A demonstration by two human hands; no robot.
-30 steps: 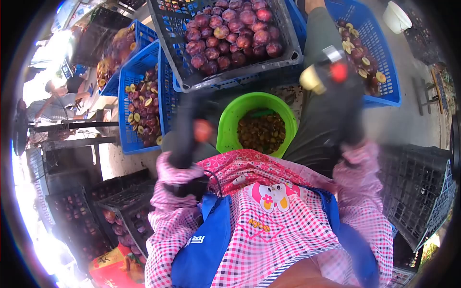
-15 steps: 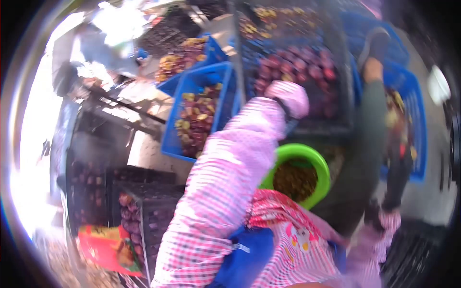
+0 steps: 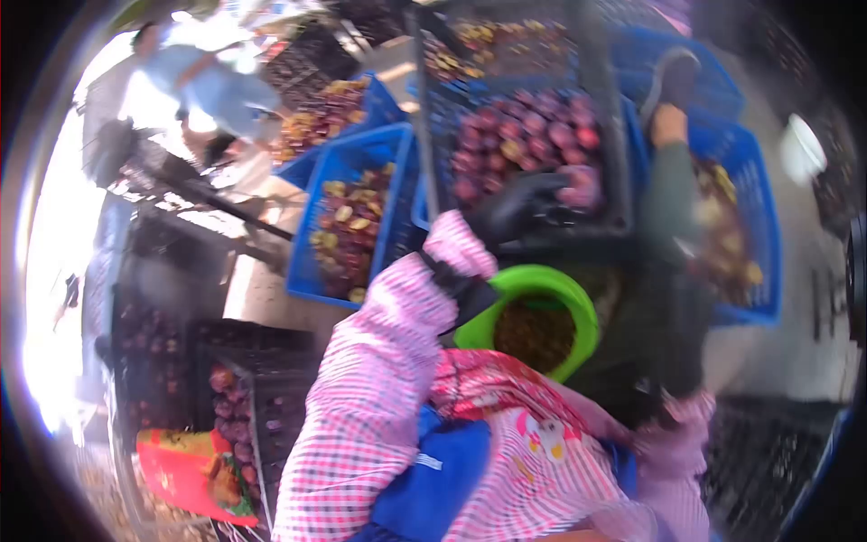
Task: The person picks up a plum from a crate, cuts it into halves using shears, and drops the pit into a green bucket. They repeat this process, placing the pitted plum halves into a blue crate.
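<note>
My left hand [image 3: 524, 210], in a black glove and pink checked sleeve, reaches over the near edge of a black crate [image 3: 578, 237]. Its fingers are closed around a purple-red plum [image 3: 581, 187]. Several more plums [image 3: 519, 131] lie in the crate beyond the hand. My right hand [image 3: 664, 406], dark-gloved and blurred, is low on the right beside my leg; its fingers and anything in them cannot be made out. Between my arms stands a bright green basin [image 3: 585, 316] with brown bits inside.
A blue basket [image 3: 302, 262] of cut fruit stands left of the crate, and another blue basket [image 3: 772, 244] is at the right beside my leg [image 3: 673, 190]. Dark crates [image 3: 271, 397] of plums and a red bag [image 3: 185, 465] lie at lower left. Another person [image 3: 203, 81] is at upper left.
My left hand has drawn back toward me, with a plum now visible at its fingers. My right hand has moved left, away from the right-hand basket. The whole view has shifted slightly.
</note>
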